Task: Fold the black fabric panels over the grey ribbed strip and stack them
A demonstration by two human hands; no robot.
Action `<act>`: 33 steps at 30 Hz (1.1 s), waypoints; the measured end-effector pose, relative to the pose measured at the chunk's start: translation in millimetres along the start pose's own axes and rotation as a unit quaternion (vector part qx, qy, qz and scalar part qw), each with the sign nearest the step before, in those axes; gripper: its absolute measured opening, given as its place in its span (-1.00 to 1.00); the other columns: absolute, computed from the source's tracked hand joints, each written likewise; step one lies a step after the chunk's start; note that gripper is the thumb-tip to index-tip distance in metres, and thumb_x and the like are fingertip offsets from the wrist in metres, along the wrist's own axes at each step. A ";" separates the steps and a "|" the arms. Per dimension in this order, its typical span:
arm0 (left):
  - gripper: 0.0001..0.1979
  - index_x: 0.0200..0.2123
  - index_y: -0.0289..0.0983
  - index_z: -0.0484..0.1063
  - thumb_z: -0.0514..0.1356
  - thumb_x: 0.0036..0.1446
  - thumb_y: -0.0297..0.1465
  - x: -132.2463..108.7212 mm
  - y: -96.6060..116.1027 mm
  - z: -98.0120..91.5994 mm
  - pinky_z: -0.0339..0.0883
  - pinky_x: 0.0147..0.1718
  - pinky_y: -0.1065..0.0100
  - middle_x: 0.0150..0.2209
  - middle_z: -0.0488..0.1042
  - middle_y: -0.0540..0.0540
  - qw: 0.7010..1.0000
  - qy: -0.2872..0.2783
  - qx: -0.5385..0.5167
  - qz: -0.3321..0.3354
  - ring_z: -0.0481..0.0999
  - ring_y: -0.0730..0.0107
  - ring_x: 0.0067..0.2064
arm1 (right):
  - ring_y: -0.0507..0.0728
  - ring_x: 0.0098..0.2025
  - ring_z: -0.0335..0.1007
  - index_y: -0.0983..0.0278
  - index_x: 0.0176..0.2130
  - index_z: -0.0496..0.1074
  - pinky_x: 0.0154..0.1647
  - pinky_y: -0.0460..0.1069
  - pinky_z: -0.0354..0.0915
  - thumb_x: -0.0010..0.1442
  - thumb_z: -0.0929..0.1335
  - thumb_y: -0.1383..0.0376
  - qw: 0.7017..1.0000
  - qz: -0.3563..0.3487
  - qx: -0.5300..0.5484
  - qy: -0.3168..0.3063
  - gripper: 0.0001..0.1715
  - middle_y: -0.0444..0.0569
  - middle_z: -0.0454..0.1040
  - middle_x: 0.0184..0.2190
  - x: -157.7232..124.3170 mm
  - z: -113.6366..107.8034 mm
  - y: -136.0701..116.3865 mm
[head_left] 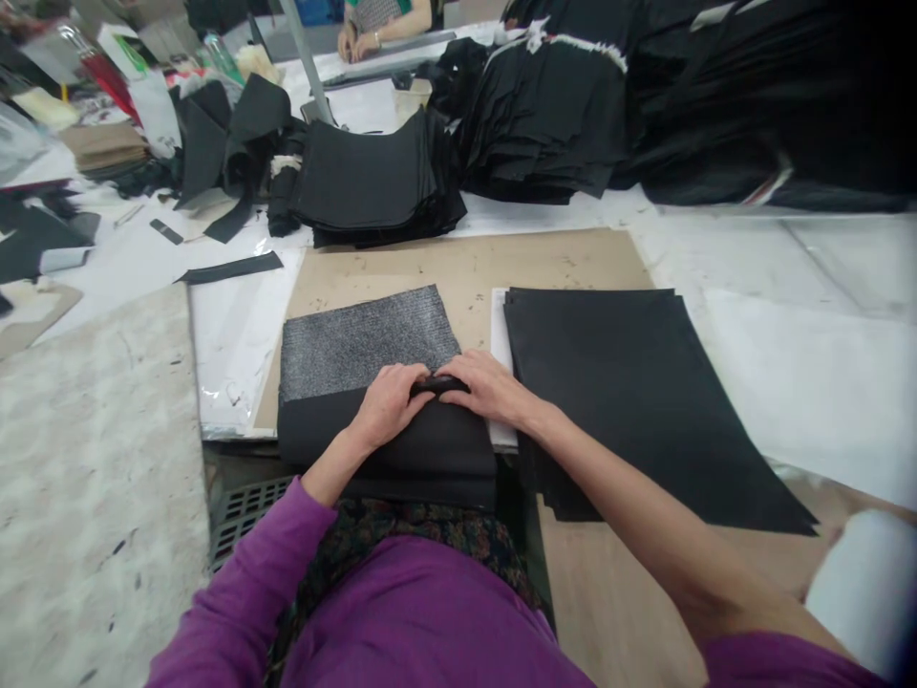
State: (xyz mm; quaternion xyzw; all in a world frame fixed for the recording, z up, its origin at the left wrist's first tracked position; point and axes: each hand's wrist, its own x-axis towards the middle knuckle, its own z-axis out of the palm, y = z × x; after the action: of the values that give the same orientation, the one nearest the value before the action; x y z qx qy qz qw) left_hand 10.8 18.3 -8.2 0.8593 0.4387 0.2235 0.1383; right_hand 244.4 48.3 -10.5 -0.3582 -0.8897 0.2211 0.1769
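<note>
A black sheet of material (322,430) lies at the table's front edge and hangs over it toward my lap. Beyond it shows a speckled grey surface (365,339), perhaps its underside or another layer. My left hand (393,401) is closed on a raised dark fold near the middle, thumb on the near side. Close beside it, my right hand (481,382) grips the same fold with bent fingers and thumb. Whether the fold is part of the sheet or a separate strip is hard to make out.
To the right lies a stack of black sheets (608,373) reaching past the table edge. A brown board (458,268) is underneath. Piles of cut black pieces (365,177) and a tied bundle (544,115) stand behind. A pale board (100,478) is at left; a co-worker's hands (358,43) are far back.
</note>
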 end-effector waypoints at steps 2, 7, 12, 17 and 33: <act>-0.52 0.20 -0.18 0.20 0.25 0.29 -0.27 -0.6 -3.8 -4.9 0.27 -0.02 0.20 -0.19 0.50 -0.03 1.000 0.004 -0.006 -0.025 0.47 0.27 -0.12 | 0.25 -0.05 0.37 0.26 0.01 0.45 0.02 0.15 0.27 0.26 0.43 0.16 1.000 0.013 0.025 -0.001 -0.63 0.05 0.50 -0.13 2.3 0.7 4.1; -0.65 0.10 -0.17 0.33 0.23 0.31 -0.22 3.2 -5.8 -15.3 0.18 0.05 0.17 -0.09 0.52 -0.06 1.000 -0.018 0.000 -0.023 0.48 0.28 -0.02 | 0.21 0.03 0.38 0.21 0.11 0.41 0.08 0.11 0.28 0.33 0.36 0.14 0.995 0.013 0.092 0.026 -0.60 0.05 0.48 -0.06 1.0 -5.7 10.1; -0.81 -0.02 -0.17 0.46 0.15 0.37 -0.28 12.8 -4.0 -3.5 0.17 0.06 0.16 -0.11 0.53 -0.06 1.000 0.001 0.006 -0.024 0.46 0.29 -0.02 | 0.13 -0.09 0.42 0.20 -0.05 0.53 0.00 0.04 0.32 0.38 0.30 0.22 0.994 0.033 0.099 0.042 -0.75 -0.02 0.51 -0.18 -4.2 -16.1 19.9; -0.84 -0.09 -0.14 0.52 0.14 0.38 -0.32 13.5 -8.2 5.7 0.16 0.02 0.15 -0.19 0.52 -0.05 0.999 0.034 0.026 -0.003 0.43 0.30 -0.08 | 0.10 -0.12 0.41 0.17 -0.11 0.57 -0.06 -0.01 0.31 0.38 0.31 0.25 0.995 0.015 0.090 0.050 -0.77 -0.05 0.49 -0.23 -5.8 -15.7 27.5; -0.74 0.04 -0.07 0.50 0.11 0.38 -0.43 11.9 -11.8 4.0 0.14 -0.01 0.14 -0.19 0.46 -0.06 0.987 0.010 0.134 0.091 0.34 0.33 -0.16 | 0.11 -0.11 0.34 0.21 0.02 0.51 -0.21 -0.03 0.30 0.38 0.23 0.43 0.994 -0.056 -0.088 0.013 -0.64 0.01 0.47 -0.13 -13.0 -18.6 22.0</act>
State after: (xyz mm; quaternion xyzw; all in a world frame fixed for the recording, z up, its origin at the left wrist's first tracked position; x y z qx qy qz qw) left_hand 10.7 34.7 -13.6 0.9041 0.3860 0.1832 -0.0030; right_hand 274.4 58.2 -8.3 -0.3250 -0.9219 0.1270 0.1684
